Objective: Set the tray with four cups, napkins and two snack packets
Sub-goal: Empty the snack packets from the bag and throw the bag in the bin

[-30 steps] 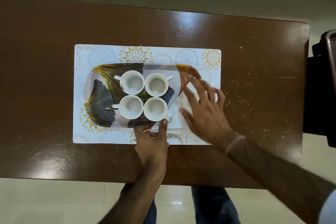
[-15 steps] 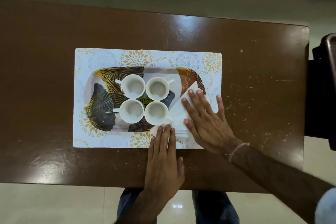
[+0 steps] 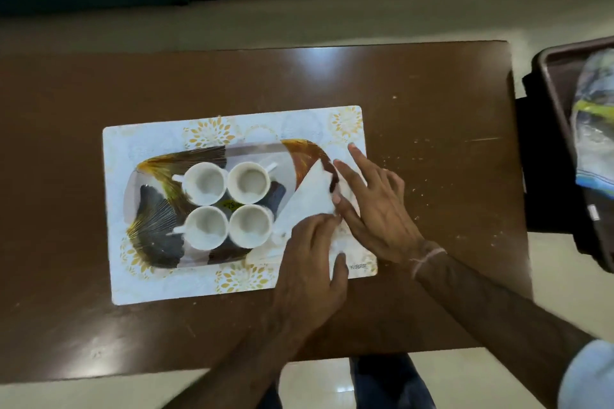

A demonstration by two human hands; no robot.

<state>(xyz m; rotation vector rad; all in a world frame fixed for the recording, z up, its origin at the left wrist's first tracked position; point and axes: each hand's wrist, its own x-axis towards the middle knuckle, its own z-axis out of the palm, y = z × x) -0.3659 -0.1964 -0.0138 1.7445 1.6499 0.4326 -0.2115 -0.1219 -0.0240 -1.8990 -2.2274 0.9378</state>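
A leaf-patterned tray [image 3: 146,196] lies on a white floral placemat [image 3: 156,285]. Several white cups stand on it in a square: two at the back [image 3: 203,183] [image 3: 248,182] and two in front [image 3: 205,227] [image 3: 250,225]. A white napkin [image 3: 309,199], folded into a triangle, rests on the tray's right end. My left hand [image 3: 309,269] presses its fingertips on the napkin's lower corner. My right hand [image 3: 378,209] holds the napkin's right edge between thumb and fingers.
The placemat sits on a brown table [image 3: 432,103] speckled with crumbs on its right side. Beyond the table's right edge stands a dark bin [image 3: 548,86] holding shiny snack packets [image 3: 594,129]. My legs show below the near table edge.
My left hand has slid right from the tray's front edge onto the napkin's lower corner. My right hand has shifted to the napkin's right edge. The view has moved, and the bin shows.
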